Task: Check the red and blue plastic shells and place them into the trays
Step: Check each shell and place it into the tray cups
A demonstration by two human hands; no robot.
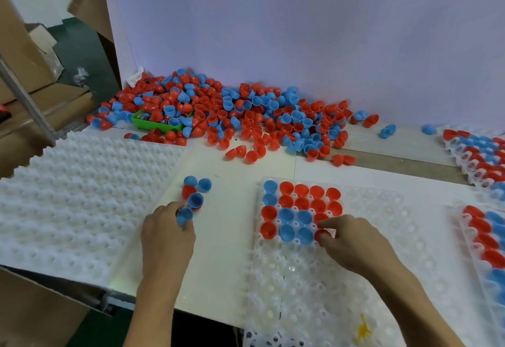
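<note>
A shell pile lies behind the tray (stacked trays to its left).

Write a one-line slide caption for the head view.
Right hand seats a red shell in the clear tray while left hand grips a blue shell.

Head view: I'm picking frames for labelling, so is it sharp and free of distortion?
Head view: wide-angle bending curves the table edge; soft overall; the heap of shells blurs together; even light, faint shadows under both hands.
</note>
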